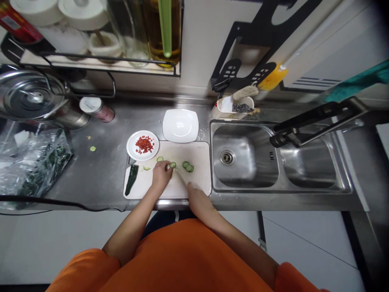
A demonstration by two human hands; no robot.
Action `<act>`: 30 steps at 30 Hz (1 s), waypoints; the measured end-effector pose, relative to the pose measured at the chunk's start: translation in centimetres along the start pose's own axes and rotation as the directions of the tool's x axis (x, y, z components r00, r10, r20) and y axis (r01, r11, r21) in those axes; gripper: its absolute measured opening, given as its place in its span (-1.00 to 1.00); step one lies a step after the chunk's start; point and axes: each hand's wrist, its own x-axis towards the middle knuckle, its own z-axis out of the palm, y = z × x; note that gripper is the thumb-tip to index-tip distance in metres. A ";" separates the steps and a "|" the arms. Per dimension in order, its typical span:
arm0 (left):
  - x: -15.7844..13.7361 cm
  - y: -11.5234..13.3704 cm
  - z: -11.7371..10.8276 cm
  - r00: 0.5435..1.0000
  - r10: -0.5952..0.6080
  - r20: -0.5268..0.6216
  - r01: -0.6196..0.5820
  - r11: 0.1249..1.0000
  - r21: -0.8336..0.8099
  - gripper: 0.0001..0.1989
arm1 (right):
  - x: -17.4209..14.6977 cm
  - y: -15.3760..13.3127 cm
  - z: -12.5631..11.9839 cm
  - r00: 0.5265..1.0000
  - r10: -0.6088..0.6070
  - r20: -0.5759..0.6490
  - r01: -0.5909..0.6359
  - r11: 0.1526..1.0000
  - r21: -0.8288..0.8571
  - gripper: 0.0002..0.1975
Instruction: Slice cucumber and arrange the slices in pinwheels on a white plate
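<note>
Right hand (pixel 199 199): closed around the handle of a kitchen knife (pixel 181 178), blade angled toward the left hand. Left hand (pixel 161 177): fingertips drawn together, grasping a small cucumber piece (pixel 173 165), its pale cut face beside the blade tip; how firm the hold is, cannot be told.

Cutting board (pixel 200 152): white, rounded corners, set on the steel counter (pixel 112 174) left of the sink (pixel 247 178). The held piece lies near the board's middle.

Done: a few overlapping cucumber slices (pixel 188 166), right of the knife; one cucumber round (pixel 159 159), just beyond the left hand; thin green offcuts (pixel 146 168), left of that hand.

Left over: one long dark green cucumber section (pixel 131 180), apparently unsliced, at the board's left edge; also the piece in hand. By judgement, slicing is at an early stage.

Round white plate (pixel 130 148): overlapping the board's far left corner, bearing chopped red pieces (pixel 144 144), already cut.

Squarish white plate (pixel 180 125): beyond the board, nothing on it.

Stray green disc (pixel 92 149): on the counter, well apart, toward the plastic bag (pixel 45 154) of greens.
</note>
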 end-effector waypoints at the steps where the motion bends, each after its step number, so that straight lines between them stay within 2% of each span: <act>1: 0.0 0.1 -0.1 1.000 -0.003 -0.001 0.003 1.000 -0.001 -0.82 | -0.4 0.3 0.0 1.000 0.010 0.017 -0.010 1.000 -0.001 -0.58; 4: 0.1 0.3 -0.4 0.999 -0.031 0.036 0.032 0.999 -0.041 -0.89 | -1.3 1.2 0.2 0.997 0.043 0.060 -0.043 0.999 0.010 -0.57; 7: 0.3 0.1 -1.1 0.993 -0.091 0.070 0.099 0.988 -0.116 -0.86 | -1.7 2.0 0.5 0.996 0.051 0.072 -0.054 0.998 0.034 -0.50; 12: 1.4 -1.2 -2.8 0.971 -0.225 -0.085 0.218 0.973 -0.081 -0.80 | -1.5 2.6 0.7 0.995 0.049 0.083 -0.053 0.997 0.052 -0.47; 18: 1.5 -1.9 -3.4 0.990 -0.088 -0.110 0.104 0.983 0.152 -0.77 | -1.3 2.7 0.9 0.996 0.053 0.066 -0.056 0.997 0.044 -0.53; 21: 1.3 -1.1 -2.9 0.990 0.025 -0.138 -0.005 0.990 0.142 -0.74 | -1.5 2.6 0.8 0.997 0.051 0.062 -0.053 0.998 0.034 -0.50; 23: 1.6 0.0 -2.3 0.986 0.144 -0.087 -0.138 0.988 0.066 -0.73 | -1.6 2.5 0.7 0.997 0.049 0.058 -0.050 0.998 0.024 -0.50; 25: 2.2 1.3 -1.6 0.957 0.285 0.057 -0.284 0.958 -0.025 -0.72 | -1.7 2.3 0.6 0.997 0.051 0.055 -0.052 0.999 0.011 -0.53; 27: 3.0 2.6 -0.8 0.898 0.379 0.225 -0.372 0.925 -0.073 -0.70 | -1.7 2.3 0.6 0.998 0.050 0.048 -0.050 0.999 0.002 -0.55; 30: 4.1 4.0 0.3 0.799 0.426 0.423 -0.440 0.895 -0.071 -0.70 | -1.7 2.3 0.7 0.999 0.037 0.039 -0.037 0.999 -0.002 -0.54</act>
